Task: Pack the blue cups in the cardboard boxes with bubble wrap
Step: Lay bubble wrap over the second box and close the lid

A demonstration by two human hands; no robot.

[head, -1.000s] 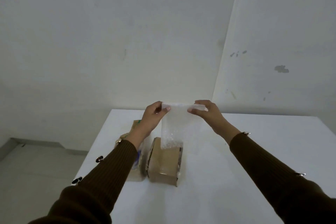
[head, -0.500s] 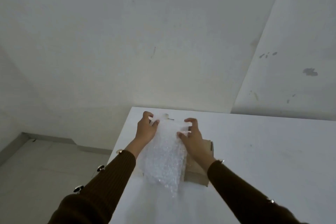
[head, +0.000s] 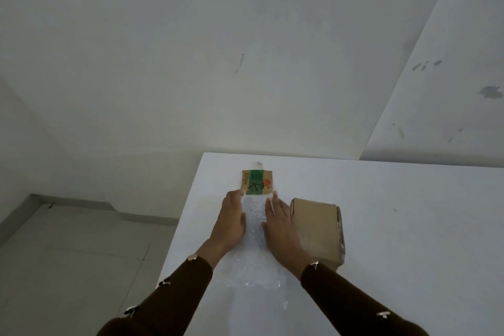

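Observation:
A clear sheet of bubble wrap (head: 255, 262) lies flat on the white table (head: 395, 226). My left hand (head: 230, 221) and my right hand (head: 279, 222) press on it side by side, palms down, fingers straight. A closed cardboard box (head: 317, 226) stands just right of my right hand. A flat piece of cardboard with a green printed panel (head: 256, 182) lies beyond my fingertips, partly under the wrap's far end. No blue cup shows in this view.
The table's left edge (head: 185, 218) runs close to my left hand, with a tiled floor (head: 68, 254) below. White walls stand behind the table. A small scrap of tape (head: 258, 165) lies past the green cardboard.
The bubble wrap was held up by its top corners, then lowered over the left cardboard and spread flat. Both hands went from pinching it to pressing it with flat palms.

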